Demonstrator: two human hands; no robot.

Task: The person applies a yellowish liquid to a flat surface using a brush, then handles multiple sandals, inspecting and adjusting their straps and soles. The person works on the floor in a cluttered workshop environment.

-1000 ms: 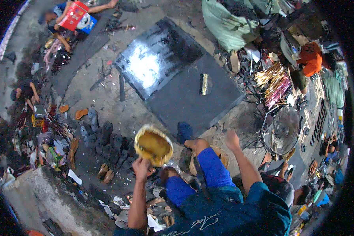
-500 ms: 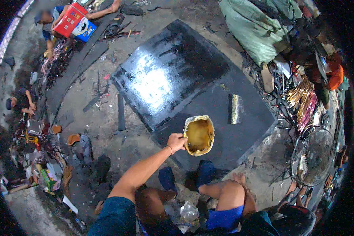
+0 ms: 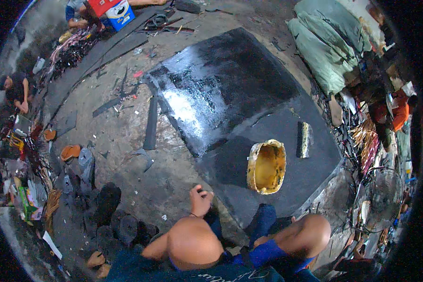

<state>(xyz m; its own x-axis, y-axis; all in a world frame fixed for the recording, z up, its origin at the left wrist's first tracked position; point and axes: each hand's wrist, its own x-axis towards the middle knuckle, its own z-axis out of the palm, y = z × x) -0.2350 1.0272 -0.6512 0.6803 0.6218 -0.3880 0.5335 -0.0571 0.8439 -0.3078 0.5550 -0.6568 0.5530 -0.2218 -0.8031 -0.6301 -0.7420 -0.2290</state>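
Note:
My left hand is just beyond my left knee, its fingers loosely bent and apart, with nothing seen in them. To its right, a crusted, cut-off tub holding amber, glue-like liquid rests on the bare dull part of a black sheet. The sheet's far part is glossy and looks wet, with a bright reflection at its left. A short bar with a pale crusted face lies right of the tub. Of my right hand, only a sliver seems to show beside my right knee; its fingers are hidden.
Black offcut strips lie on the concrete floor at left. A large pale green sack sits at far right, above piled scraps and a round wire-mesh guard. Other people sit at far left and at right.
My left hand has let go of the tub and drawn back toward my left knee. The tub now stands farther right on the sheet. The view has shifted.

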